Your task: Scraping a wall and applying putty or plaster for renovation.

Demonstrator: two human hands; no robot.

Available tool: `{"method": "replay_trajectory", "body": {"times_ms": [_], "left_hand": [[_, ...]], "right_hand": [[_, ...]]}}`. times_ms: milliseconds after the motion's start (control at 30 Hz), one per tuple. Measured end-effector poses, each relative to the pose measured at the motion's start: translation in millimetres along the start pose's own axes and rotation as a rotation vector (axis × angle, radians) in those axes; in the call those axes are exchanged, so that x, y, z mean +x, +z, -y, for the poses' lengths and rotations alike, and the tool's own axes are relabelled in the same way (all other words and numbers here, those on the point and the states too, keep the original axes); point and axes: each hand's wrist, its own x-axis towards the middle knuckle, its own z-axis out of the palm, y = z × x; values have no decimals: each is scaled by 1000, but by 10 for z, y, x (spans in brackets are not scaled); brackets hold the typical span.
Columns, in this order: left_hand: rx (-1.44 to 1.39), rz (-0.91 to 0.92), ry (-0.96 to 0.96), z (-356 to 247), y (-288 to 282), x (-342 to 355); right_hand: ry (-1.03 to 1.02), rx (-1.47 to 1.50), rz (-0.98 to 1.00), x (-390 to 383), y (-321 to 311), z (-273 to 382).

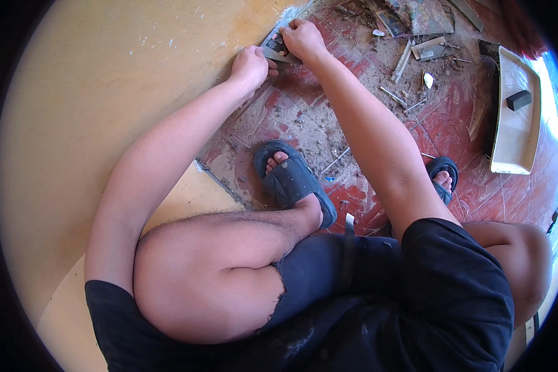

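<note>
Low on the yellow wall (118, 93), where it meets the floor, both my hands are close together. Between them is a flat, thin piece with a dark face and a pale silvery edge (274, 44); its exact kind cannot be made out. My left hand (250, 68) is closed at the near end of this piece, fingers curled and partly hidden. My right hand (304, 41) pinches its far end, with the fingertips turned down out of sight. Whitish dust or powder (291, 12) clings to the wall base just beyond the right hand.
Grit and dust cover the red tiled floor (353, 201). Scraps, sticks and a broken piece of board (433, 48) lie at the far right. A cream tray (511, 152) with a black block (519, 100) stands at the right. My sandalled feet (294, 180) are below my arms.
</note>
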Motion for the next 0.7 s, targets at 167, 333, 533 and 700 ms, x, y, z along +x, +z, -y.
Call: {"method": "replay_trajectory", "body": {"times_ms": [167,333,533,700], "left_hand": [[-54,-34,63,86,-22,10],[-33,-80,91,108,17,-17],[-59,39,37,91,-43,42],[-167,90,-76,-60,11,10]], "right_hand": [[-35,11,-27,-38,-12,37],[-126,91,-22,-54,13,-15],[59,59,-58,-104,71,-101],[44,16,-26,25,3,-61]]}}
